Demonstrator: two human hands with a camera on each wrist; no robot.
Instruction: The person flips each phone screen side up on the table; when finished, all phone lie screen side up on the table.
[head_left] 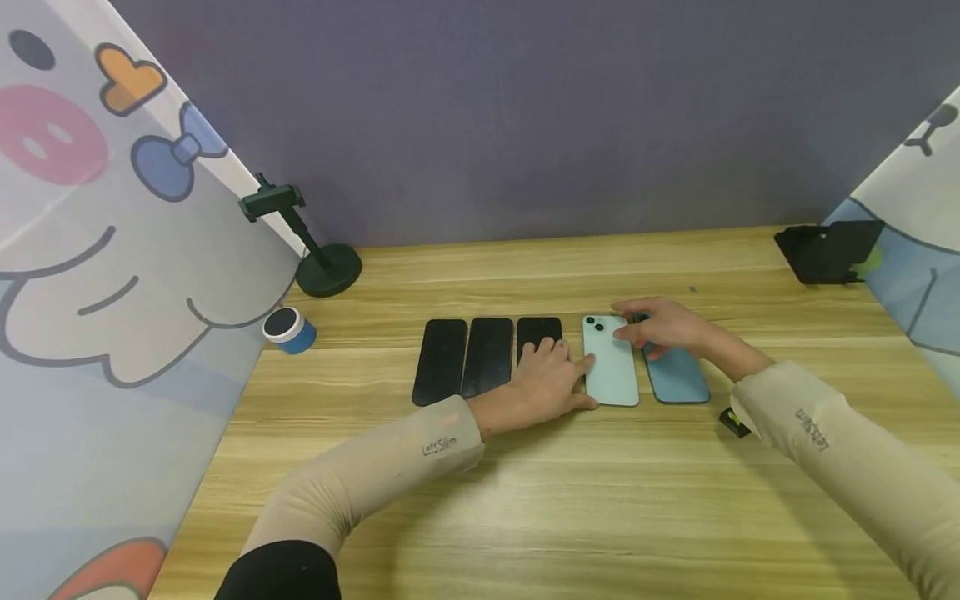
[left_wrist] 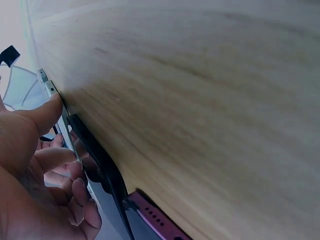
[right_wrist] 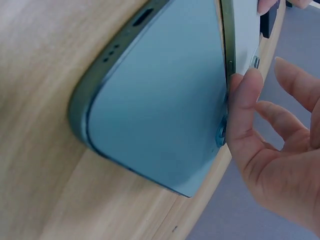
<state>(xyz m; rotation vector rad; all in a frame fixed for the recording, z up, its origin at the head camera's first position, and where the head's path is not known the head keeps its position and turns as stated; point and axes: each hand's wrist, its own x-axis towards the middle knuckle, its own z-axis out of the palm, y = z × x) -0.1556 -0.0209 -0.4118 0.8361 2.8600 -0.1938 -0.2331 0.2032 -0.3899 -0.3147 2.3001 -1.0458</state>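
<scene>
A pale mint phone (head_left: 612, 371) lies face down on the wooden table, its two camera lenses at the top left. My left hand (head_left: 546, 380) touches its left edge with thumb and index finger, the other fingers reaching over a black phone (head_left: 538, 328). From the right, my right hand (head_left: 667, 325) reaches across the top of a blue phone (head_left: 678, 379), also face down. In the right wrist view its thumb (right_wrist: 245, 97) sits against the mint phone's right edge, and the other fingers are loosely bent.
Two more dark phones (head_left: 439, 362) (head_left: 489, 357) complete the row on the left. A black stand (head_left: 328, 268) and a blue-and-white tub (head_left: 291, 332) are at the left. Far right is a black folded holder (head_left: 825, 252); a small black item (head_left: 734, 422) lies by the right sleeve.
</scene>
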